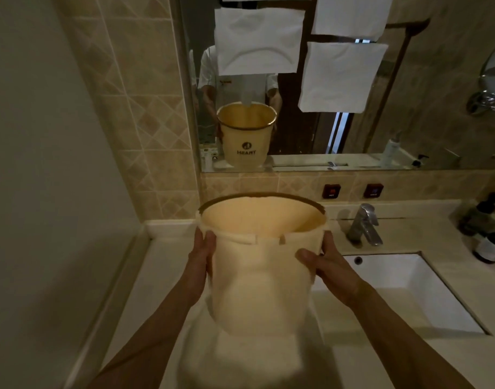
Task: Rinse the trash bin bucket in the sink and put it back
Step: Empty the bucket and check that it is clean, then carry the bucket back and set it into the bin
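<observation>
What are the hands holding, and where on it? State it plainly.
Both hands hold the bucket by its sides just under the rim: the left hand on its left side, the right hand on its right, fingers wrapped around the wall.

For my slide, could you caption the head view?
Both hands hold the cream bucket left of the sink.

both forearms are bare to the frame's edge, no sleeves, watch or rings showing; the left hand (pixel 200 255) at nine o'clock, the right hand (pixel 326 264) at three o'clock.
</observation>
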`<state>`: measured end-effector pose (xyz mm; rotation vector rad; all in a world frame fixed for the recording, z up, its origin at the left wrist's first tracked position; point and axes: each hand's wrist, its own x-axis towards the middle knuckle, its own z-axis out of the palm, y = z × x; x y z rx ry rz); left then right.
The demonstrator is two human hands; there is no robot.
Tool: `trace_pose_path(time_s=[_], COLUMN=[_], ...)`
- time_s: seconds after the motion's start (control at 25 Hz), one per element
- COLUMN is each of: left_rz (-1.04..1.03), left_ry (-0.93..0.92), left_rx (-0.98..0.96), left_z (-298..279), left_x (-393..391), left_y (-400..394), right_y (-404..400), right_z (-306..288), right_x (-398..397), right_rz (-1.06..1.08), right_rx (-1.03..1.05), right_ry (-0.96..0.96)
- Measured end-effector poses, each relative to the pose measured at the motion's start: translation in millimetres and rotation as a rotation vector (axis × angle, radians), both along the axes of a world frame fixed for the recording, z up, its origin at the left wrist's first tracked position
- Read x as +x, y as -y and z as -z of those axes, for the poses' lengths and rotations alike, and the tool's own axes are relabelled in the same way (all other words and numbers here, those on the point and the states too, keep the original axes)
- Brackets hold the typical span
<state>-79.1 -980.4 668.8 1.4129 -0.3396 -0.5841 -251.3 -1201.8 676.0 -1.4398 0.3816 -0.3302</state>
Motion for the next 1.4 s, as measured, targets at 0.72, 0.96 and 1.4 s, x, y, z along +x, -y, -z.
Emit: trace_pose_path(time_s=[0.72, 0.96, 1.4], left_rz=[0.187, 0.492, 0.193], left_ry=[-0.051, 0.054, -0.03], left_rx=[0.128, 0.527, 0.569], left_z=[-35, -65, -55], left_x=[20, 30, -43], left_y=[-46, -62, -105], right_y=[-45, -57, -93], right_z=[-54, -58, -62], right_x=[17, 12, -5], right_rz=[0.537, 0.251, 0.237], right_rx=[0.239, 0.177, -0.214], right_ry=[0.113, 0.006, -0.079])
